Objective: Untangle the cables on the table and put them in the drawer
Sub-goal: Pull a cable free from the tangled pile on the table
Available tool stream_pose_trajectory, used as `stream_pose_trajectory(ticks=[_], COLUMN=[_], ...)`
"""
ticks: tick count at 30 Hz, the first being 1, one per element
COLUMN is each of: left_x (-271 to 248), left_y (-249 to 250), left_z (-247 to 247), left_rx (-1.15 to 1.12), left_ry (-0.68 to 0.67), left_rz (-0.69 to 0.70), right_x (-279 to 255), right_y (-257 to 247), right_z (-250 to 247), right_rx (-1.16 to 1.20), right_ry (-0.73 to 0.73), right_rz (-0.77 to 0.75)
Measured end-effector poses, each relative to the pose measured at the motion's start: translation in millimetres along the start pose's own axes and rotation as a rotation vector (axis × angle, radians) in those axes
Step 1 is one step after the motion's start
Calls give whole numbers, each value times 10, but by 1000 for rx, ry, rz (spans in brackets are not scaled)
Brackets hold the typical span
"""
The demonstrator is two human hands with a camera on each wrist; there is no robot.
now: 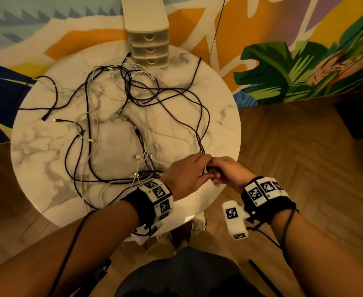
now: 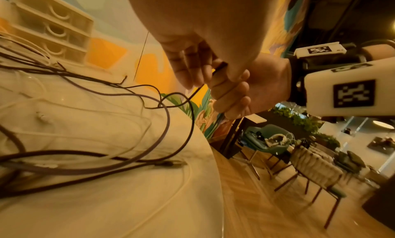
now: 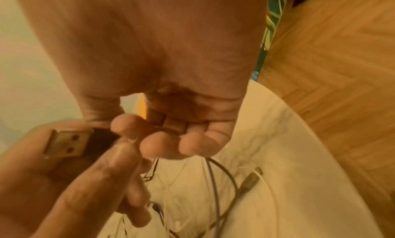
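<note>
A tangle of black and white cables point(image 1: 129, 93) sprawls over the round marble table point(image 1: 47, 157). A cream drawer unit point(image 1: 148, 46) with its three drawers closed stands at the table's far edge. My hands meet above the near right rim. My right hand point(image 1: 225, 171) pinches the black housing of a USB plug point(image 3: 66, 145) at one end of a black cable point(image 2: 192, 116). My left hand point(image 1: 189, 174) touches the right hand and holds the same cable just behind the plug; its fingers point(image 3: 96, 182) lie under the plug. The cable droops from the hands back to the tabletop.
Loose cable ends and plugs lie all over the table, some near its left rim point(image 1: 44, 117). Wooden floor point(image 1: 294, 168) surrounds the table, and a painted wall point(image 1: 305, 61) stands behind. Chairs point(image 2: 316, 165) stand further off to the right.
</note>
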State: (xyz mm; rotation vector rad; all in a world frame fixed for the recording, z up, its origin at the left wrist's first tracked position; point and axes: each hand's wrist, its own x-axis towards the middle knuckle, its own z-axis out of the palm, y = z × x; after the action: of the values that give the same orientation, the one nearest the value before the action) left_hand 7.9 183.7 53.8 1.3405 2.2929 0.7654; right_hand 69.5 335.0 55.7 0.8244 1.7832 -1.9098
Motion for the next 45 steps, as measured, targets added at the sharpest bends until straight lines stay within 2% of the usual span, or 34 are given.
stream_pose_trajectory(ticks=[2, 4, 6, 10, 12, 15, 17, 19, 21, 23, 24, 25, 26, 28, 29, 31, 33, 35, 38, 40, 42, 44, 45], left_x=[76, 136, 203, 346, 445, 609, 728, 827, 893, 886, 993, 991, 1008, 1056, 1078, 1068, 983, 907, 963, 1110, 1256, 1331, 1353], left_y=[79, 162, 238, 389, 472, 487, 609, 824, 946, 881, 825, 777, 730, 639, 579, 395, 95, -231, -416, -259, 65, 427, 562], left_z=[-34, -54, -63, -51, -56, -93, -85, -32, -21, -59, -120, -129, -106, 73, 201, 368, 436, 370, 26, -196, -327, -352, -351], left_rx=[-29, -45, -10, 210, 240, 166, 167, 202, 145, -77, -252, -464, -629, -755, -762, -660, -535, -430, -286, -166, 103, 357, 426], left_ry=[62, 93, 139, 252, 278, 405, 422, 386, 449, 585, 605, 538, 410, 153, 90, 19, 19, 142, 358, 431, 363, 225, 188], left_rz=[-38, -98, -147, -118, -151, -264, -219, -115, -102, -198, -293, -373, -437, -519, -544, -594, -684, -779, -821, -790, -755, -670, -618], right_x=[-33, -63, -76, -77, -52, 24, 69, 123, 189, 192, 255, 236, 215, 202, 226, 282, 289, 284, 309, 335, 310, 250, 233], right_y=[-77, -147, -210, -292, -294, -291, -331, -383, -430, -457, -525, -533, -552, -573, -572, -622, -713, -804, -918, -960, -981, -981, -975], right_z=[-51, -140, -221, -378, -512, -728, -813, -835, -870, -881, -968, -963, -957, -943, -942, -968, -1053, -1192, -1323, -1306, -1229, -1138, -1101], right_rx=[109, 100, 28, -179, -249, -512, -639, -617, -503, -359, -261, -164, -94, 1, 35, 149, 325, 454, 557, 500, 294, 90, -23], right_ry=[-40, -81, -80, -103, -99, 19, 6, -63, -122, -86, -72, -60, -57, -59, -55, -30, -23, 26, 205, 350, 428, 337, 243], right_rz=[-35, -76, -110, -177, -209, -376, -538, -600, -547, -486, -439, -400, -395, -422, -441, -445, -370, -361, -461, -594, -766, -851, -799])
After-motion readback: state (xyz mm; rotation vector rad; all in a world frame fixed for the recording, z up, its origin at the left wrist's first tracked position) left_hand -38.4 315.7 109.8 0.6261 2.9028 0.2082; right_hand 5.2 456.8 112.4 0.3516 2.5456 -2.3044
